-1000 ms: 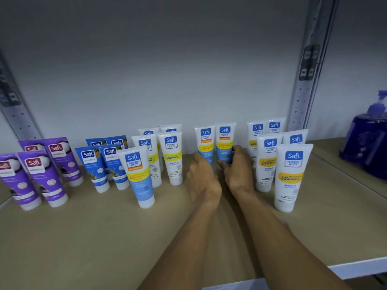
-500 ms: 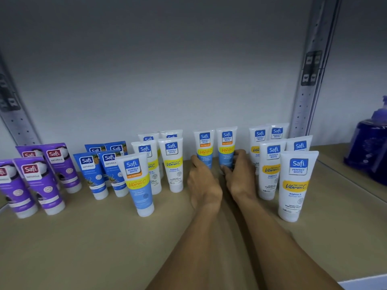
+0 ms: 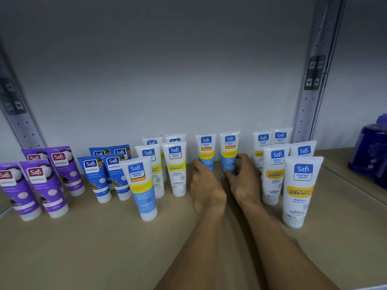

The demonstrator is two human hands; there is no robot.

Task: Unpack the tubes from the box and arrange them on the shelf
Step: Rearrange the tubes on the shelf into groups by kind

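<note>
Several Safi tubes stand cap-down on the tan shelf. Two blue-and-white oil-control tubes stand side by side at the back centre. My left hand holds the base of the left tube; its fingertips are hidden behind the hand. My right hand curls its fingers round the lower part of the right tube. A third oil-control tube stands alone further forward on the left. No box is in view.
Purple tubes and dark blue tubes stand at the left, white Vitamin C tubes left of centre and more at the right. A dark blue pump bottle sits beyond the grey upright.
Both hands stay on the two back tubes. The right tube has shifted slightly to the right, widening the gap between them. The camera view has tilted up a little.
</note>
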